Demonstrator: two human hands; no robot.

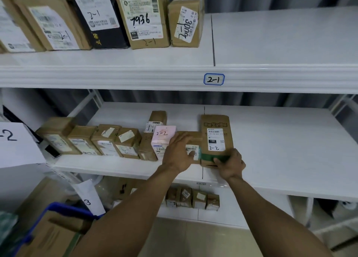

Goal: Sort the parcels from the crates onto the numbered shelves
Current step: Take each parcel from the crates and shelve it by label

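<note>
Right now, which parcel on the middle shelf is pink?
The pink box marked 2-2, beside the left hand; the rest of its row is brown cardboard.

— From the shelf tag (213, 79), where is what?
— Up and left of it, standing parcels (147, 18) on the upper shelf (280, 39). Straight below it, a flat parcel (216, 132) sits on the middle shelf (280, 150), the right hand (230, 164) gripping its near end. Just left of that, a low parcel (190, 137) under the left hand (179, 152); further left, a row of parcels (108, 140).
— The crate (64, 206)?
— Far below the tag, leftward.
</note>
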